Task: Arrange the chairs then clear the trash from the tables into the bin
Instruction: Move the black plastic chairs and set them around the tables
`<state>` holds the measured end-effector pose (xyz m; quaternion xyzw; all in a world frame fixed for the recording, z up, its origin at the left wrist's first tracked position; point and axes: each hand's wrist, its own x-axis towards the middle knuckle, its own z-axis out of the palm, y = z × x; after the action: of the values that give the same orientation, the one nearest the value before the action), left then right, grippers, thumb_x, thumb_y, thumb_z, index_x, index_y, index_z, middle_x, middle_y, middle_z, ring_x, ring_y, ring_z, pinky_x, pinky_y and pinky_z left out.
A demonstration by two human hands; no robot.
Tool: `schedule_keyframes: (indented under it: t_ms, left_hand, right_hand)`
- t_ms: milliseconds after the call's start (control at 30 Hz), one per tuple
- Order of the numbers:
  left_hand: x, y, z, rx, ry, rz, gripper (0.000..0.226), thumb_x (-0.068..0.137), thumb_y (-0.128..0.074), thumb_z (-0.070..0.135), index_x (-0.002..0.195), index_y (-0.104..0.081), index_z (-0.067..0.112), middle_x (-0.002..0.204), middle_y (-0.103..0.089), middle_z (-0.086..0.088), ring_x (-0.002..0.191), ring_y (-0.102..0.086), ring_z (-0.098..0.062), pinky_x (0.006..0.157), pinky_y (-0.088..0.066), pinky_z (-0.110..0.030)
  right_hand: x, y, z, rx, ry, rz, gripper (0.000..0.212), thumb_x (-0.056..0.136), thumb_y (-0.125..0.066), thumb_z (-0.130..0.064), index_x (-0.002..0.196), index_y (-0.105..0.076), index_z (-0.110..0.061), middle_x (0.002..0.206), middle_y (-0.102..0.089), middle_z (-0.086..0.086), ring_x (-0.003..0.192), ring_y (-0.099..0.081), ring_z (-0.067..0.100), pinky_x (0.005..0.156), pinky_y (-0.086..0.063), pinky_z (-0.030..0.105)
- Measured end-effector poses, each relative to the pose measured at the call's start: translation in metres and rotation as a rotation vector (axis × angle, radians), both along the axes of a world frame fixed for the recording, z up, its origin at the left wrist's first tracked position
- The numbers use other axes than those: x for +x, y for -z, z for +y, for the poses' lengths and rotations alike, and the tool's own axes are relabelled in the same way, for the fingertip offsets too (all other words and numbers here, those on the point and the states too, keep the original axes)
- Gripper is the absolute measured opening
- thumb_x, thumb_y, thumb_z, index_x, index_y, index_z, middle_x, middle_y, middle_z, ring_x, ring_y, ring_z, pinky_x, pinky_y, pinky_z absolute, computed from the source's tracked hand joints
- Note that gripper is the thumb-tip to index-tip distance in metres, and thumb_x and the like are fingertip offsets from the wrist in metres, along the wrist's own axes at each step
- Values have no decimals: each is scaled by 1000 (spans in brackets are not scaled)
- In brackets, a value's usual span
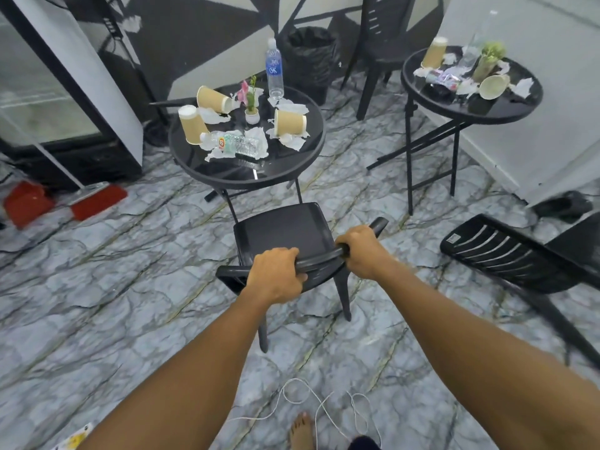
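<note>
1. Black moulded plastic chair (282,228), centre of frame: upright on the marble-patterned floor, its seat facing the near round black glass-topped table (227,177), front edge just beside the table legs.
2. Left hand (277,276): fingers curled over the chair's top back rail, gripping it.
3. Right hand (360,251): wrapped round the same rail, nearer its right end.
4. Handling, as judged: light, stiff, one-piece; likely to slide readily on the smooth floor. The top rail is the sound hold, and two hands keep the chair from twisting.
5. Second black slatted chair (506,254), right of frame: lying tipped over, not yet set upright.
6. Trash: brown paper cups (290,122) and crumpled tissues on both tables, including the far round table (506,115); black-lined bin (310,56), upper centre, behind the near table.
</note>
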<state>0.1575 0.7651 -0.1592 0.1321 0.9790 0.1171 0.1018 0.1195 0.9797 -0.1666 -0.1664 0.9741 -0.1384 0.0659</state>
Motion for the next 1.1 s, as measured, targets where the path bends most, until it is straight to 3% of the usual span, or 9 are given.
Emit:
schedule_keyframes:
  t_ms: [133,233,300,433,533,633,800,1000,1100]
  left_hand:
    - [-1,-10,8,18,-41,-114,47,70,-62,69,95,-60,30,89,-65,12,90,-63,-20,72,-44,-37]
    - [-15,-29,36,114,-11,-258,81,66,-59,83,131,-55,34,125,-62,12,113,-58,-19,90,-49,-41]
    - [-30,-43,71,165,28,-250,88,70,-57,83,141,-48,32,140,-55,8,125,-52,-21,99,-46,-44]
    - [-66,-63,161,190,128,-186,70,82,-57,70,141,-48,32,135,-58,1,121,-54,-22,96,-48,-42]
    - [-102,-65,224,122,113,-185,67,88,-62,56,145,-45,23,145,-50,-3,130,-49,-24,101,-46,-42]
    - [-138,-59,277,46,30,-220,65,91,-63,44,147,-41,21,152,-42,-5,138,-40,-26,107,-41,-43]
    - [-192,-57,348,-15,-29,-230,63,89,-62,34,147,-42,19,150,-42,-7,134,-43,-27,102,-45,-40]
    - [-263,-66,401,-20,-61,-203,64,88,-61,34,147,-42,20,150,-41,-9,133,-44,-28,99,-45,-38]
    - [-309,-72,412,1,-100,-177,62,88,-63,32,146,-44,20,148,-43,-9,131,-46,-29,97,-46,-38]
  right_hand:
    - [9,-12,14,-91,-34,3,17,81,-62,-6,94,-72,-8,86,-64,13,92,-52,32,81,-30,26]
    - [6,-16,35,-109,-38,-54,28,80,-60,-5,106,-69,-8,101,-66,13,103,-52,31,90,-40,31]
    - [-2,-21,56,-100,3,-75,43,80,-63,-10,123,-63,-9,118,-63,13,117,-49,30,101,-40,36]
    - [-32,-34,121,-98,96,-123,53,84,-66,-17,135,-55,-17,132,-56,9,128,-43,26,100,-39,33]
    - [-69,-38,192,-84,159,-172,52,86,-67,-20,136,-53,-23,142,-50,9,131,-44,27,104,-43,41]
    - [-103,-46,261,-60,171,-204,48,87,-66,-18,134,-56,-22,142,-52,10,128,-50,29,100,-47,46]
    - [-149,-60,351,-60,175,-236,47,91,-64,-17,136,-53,-20,141,-53,10,121,-55,29,98,-49,45]
    - [-216,-70,391,-87,158,-247,46,91,-65,-23,135,-54,-23,143,-51,9,123,-54,27,100,-48,42]
    - [-268,-73,393,-101,126,-270,46,91,-63,-20,136,-54,-23,143,-49,10,116,-59,28,93,-52,41]
